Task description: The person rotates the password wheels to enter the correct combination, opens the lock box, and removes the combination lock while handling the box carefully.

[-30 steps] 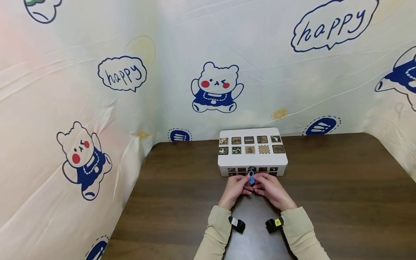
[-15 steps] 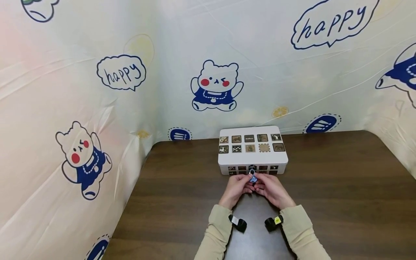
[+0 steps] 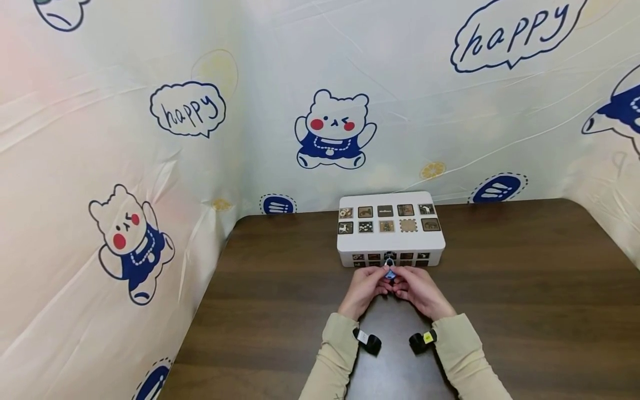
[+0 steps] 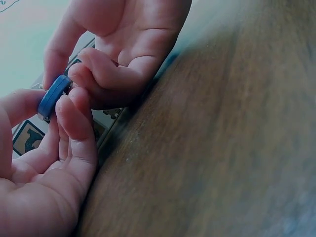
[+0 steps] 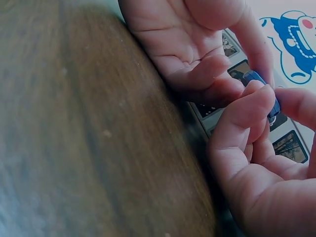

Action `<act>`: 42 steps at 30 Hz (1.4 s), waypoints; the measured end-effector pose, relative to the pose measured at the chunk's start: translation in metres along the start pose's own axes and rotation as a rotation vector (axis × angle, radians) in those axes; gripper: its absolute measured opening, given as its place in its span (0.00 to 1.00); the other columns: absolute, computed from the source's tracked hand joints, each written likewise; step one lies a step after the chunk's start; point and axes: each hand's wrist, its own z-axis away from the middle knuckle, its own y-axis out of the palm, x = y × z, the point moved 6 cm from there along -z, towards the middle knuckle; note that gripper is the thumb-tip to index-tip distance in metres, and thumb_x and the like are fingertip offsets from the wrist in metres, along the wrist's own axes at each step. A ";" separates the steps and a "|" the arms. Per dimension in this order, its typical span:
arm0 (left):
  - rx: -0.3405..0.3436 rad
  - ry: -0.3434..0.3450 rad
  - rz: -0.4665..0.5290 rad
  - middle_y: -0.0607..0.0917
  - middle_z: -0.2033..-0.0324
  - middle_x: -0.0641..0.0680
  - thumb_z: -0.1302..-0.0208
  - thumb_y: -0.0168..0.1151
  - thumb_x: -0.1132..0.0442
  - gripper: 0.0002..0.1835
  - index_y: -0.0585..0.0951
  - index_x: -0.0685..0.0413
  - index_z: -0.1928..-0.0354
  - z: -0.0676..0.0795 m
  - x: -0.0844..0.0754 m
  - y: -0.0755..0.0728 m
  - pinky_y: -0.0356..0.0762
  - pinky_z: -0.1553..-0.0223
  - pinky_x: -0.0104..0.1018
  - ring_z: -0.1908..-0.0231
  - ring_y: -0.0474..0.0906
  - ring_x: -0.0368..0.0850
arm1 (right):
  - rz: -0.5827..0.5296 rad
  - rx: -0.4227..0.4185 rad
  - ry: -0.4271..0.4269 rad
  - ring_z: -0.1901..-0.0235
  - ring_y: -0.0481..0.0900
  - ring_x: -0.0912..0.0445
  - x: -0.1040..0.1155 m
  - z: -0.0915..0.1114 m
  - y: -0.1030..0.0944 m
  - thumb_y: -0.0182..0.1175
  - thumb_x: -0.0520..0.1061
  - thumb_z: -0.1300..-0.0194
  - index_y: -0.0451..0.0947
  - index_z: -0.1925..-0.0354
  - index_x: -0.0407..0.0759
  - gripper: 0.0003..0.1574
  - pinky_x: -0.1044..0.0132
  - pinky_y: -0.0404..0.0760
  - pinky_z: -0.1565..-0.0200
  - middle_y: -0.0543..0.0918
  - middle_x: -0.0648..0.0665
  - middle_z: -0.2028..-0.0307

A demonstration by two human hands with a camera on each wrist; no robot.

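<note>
A small blue padlock (image 3: pixel 390 274) sits at the front latch of a white box (image 3: pixel 391 240), its silver shackle pointing up toward the latch. Whether the shackle is locked down cannot be seen. My left hand (image 3: pixel 361 291) pinches the padlock from the left between thumb and finger. From the right, my right hand (image 3: pixel 421 293) pinches the same body. Both wrist views show the blue padlock body (image 4: pixel 53 97) held between the fingertips of the two hands, with the remaining fingers curled beneath it. Fingers cover part of its sides.
The box has small stamp-like pictures on its lid and front, and stands at the back of a brown wooden table (image 3: pixel 270 311). Right behind it hangs a pale curtain (image 3: pixel 270 122) with bear prints. Black wrist cameras (image 3: pixel 367 341) are strapped at the sleeves.
The padlock has turned slightly between the fingers, showing more of its broad blue face than a second ago. Both hands stay at the box's front. The head view has shifted a little.
</note>
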 end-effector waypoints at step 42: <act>-0.044 0.019 -0.053 0.79 0.79 0.55 0.44 0.60 0.61 0.10 0.80 0.63 0.70 0.001 -0.001 0.002 0.74 0.82 0.26 0.83 0.77 0.39 | 0.058 -0.080 -0.049 0.83 0.67 0.62 0.005 0.000 -0.008 0.55 0.44 0.40 0.74 0.71 0.38 0.09 0.74 0.69 0.81 0.70 0.50 0.82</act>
